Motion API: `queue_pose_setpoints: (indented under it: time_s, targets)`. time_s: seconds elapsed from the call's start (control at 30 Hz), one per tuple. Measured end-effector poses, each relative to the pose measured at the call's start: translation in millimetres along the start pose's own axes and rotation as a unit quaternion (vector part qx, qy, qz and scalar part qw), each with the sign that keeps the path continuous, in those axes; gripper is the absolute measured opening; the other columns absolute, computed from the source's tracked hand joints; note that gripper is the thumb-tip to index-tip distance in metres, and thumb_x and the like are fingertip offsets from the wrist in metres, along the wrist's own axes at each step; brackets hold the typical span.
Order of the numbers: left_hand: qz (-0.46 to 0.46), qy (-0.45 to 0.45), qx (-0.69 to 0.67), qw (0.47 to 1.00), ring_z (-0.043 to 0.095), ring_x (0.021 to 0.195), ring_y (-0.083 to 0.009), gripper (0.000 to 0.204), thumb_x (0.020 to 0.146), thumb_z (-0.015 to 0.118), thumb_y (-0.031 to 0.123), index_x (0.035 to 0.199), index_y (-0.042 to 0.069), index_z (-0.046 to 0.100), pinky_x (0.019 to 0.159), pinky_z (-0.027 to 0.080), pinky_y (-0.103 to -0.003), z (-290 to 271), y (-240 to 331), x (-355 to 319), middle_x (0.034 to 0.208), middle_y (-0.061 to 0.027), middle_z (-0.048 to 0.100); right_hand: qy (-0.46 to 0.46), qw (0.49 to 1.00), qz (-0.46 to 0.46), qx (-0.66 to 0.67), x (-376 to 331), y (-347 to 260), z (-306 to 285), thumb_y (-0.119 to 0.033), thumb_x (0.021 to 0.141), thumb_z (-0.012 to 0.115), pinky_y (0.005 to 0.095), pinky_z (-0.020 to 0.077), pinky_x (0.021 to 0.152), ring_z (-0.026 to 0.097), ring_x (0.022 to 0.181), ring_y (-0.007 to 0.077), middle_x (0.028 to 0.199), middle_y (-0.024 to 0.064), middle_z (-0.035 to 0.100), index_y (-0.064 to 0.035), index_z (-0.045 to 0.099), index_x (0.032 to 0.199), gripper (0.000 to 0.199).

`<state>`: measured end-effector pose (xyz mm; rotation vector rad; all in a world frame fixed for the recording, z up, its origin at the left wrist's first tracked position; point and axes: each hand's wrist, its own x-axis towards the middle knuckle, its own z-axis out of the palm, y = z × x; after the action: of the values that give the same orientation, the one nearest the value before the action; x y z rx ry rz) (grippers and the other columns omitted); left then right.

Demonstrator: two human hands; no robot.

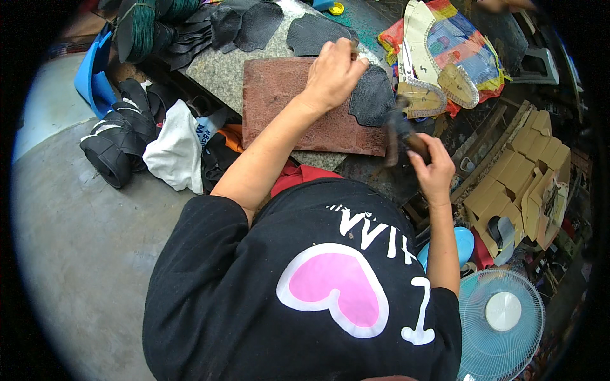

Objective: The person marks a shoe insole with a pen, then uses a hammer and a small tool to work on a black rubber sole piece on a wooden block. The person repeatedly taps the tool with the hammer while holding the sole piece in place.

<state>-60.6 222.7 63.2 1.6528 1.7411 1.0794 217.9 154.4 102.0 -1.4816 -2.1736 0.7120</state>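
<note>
At the far left a blue plastic piece (89,70) leans at the edge of the concrete floor (76,254), and just right of it lies a heap of black shoe uppers (117,146) with a white cloth (175,152) touching them. Further right stands the stone-topped desk (216,70), strewn at its back with black leather cutouts (248,25), and on it rests a reddish-brown cutting board (279,114). The left hand (333,73) is curled shut around a small tool, seemingly a punch or chisel (only its tip shows above the knuckles), pressed onto a black leather piece (372,95) that lies on the board's right end and overhangs it slightly. Just right of that, the right hand (432,168) is closed around the handle of a dark hammer (397,130), whose blurred head hangs near the leather's edge. The step in hand looks like striking the tool to mark or punch the leather; the next move probably calls for keeping the tool steady and upright while the hammer lands squarely on its top, clear of the fingers. To the right lie pale sole patterns (438,95) on a colourful bag, then folded cardboard boxes (527,178), and a blue fan (502,317) at the lower right.
</note>
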Motion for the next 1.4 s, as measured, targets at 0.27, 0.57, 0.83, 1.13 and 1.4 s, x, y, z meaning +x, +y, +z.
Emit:
queue_pose_setpoints:
  time_s: [0.27, 0.57, 0.83, 1.13, 1.4]
  targets:
    - [0.164, 0.014, 0.136, 0.977, 0.056, 0.092, -0.0332, 0.037, 0.069, 0.074, 0.004, 0.097, 0.004, 0.050, 0.080, 0.048, -0.044, 8.7, -6.4, 0.3, 0.087, -0.0138, 0.059, -0.091, 0.992, -0.083, -0.013, 30.6, -31.3, 19.5, -0.030, 0.077, 0.076, 0.0385, 0.0475, 0.078, 0.059, 0.091, 0.0283, 0.094, 0.0077, 0.061, -0.0097, 0.068, 0.100, 0.031]
    - [-0.058, -0.082, -0.201, 0.974, 0.062, 0.080, -0.0147, 0.028, 0.080, 0.067, 0.000, 0.099, 0.003, 0.047, 0.075, 0.050, -0.027, 10.7, -3.5, 5.9, 0.097, -0.0102, 0.065, -0.003, 0.985, 0.067, 0.162, 120.5, -14.7, 66.6, -0.022, 0.089, 0.069, 0.0294, 0.0465, 0.075, 0.059, 0.082, 0.0162, 0.088, 0.0039, 0.065, -0.0056, 0.068, 0.101, 0.020]
    - [-0.195, -0.140, -0.446, 0.862, 0.060, 0.081, -0.0106, 0.033, 0.082, 0.068, -0.001, 0.103, 0.006, 0.043, 0.074, 0.050, -0.024, 2.4, -12.3, 12.5, 0.101, -0.0125, 0.066, -0.049, 0.844, 0.249, 0.472, 120.3, -17.7, 67.6, -0.016, 0.093, 0.065, 0.0202, 0.0441, 0.071, 0.056, 0.074, 0.0042, 0.084, -0.0030, 0.067, -0.0030, 0.070, 0.094, 0.014]
    - [-0.256, -0.169, -0.529, 0.792, 0.057, 0.074, -0.0107, 0.034, 0.080, 0.071, -0.001, 0.097, 0.010, 0.044, 0.066, 0.047, -0.022, -2.9, -17.8, 12.7, 0.097, -0.0096, 0.065, -0.050, 0.808, 0.275, 0.519, 119.2, -22.0, 68.0, -0.016, 0.093, 0.066, 0.0200, 0.0438, 0.072, 0.057, 0.076, 0.0040, 0.086, -0.0032, 0.067, -0.0039, 0.069, 0.095, 0.013]
    - [-0.159, -0.141, -0.424, 0.880, 0.057, 0.077, -0.0107, 0.029, 0.083, 0.069, 0.000, 0.093, 0.008, 0.043, 0.067, 0.048, -0.024, 1.5, -17.9, 12.4, 0.094, -0.0092, 0.064, -0.032, 0.839, 0.230, 0.493, 117.4, -16.2, 70.2, -0.016, 0.092, 0.068, 0.0191, 0.0421, 0.076, 0.054, 0.081, 0.0026, 0.088, -0.0047, 0.065, -0.0050, 0.069, 0.095, 0.012]
